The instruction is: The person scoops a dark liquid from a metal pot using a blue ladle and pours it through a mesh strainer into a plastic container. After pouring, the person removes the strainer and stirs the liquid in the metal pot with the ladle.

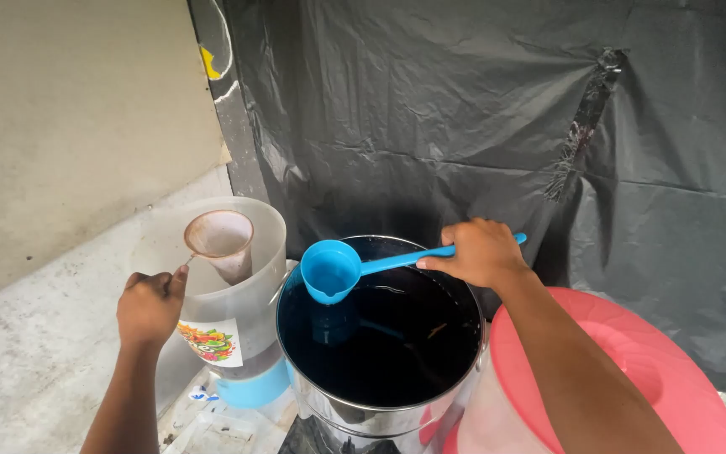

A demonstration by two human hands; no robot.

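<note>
My right hand [478, 250] grips the handle of a blue plastic ladle [330, 270], whose cup hangs just above a large steel pot [321, 402] full of dark liquid. My left hand [150, 306] holds the thin handle of a small cloth strainer [221, 238], stained brown. The strainer sits over the open top of a translucent plastic jug [249, 324] with a blue base and a colourful sticker, left of the pot.
A pink round plastic container lid [670, 370] lies under my right forearm at the right. Black plastic sheeting [481, 109] hangs behind the pot. A pale concrete ledge [35, 336] and wall run along the left. Crumpled wrappers [212, 424] lie below the jug.
</note>
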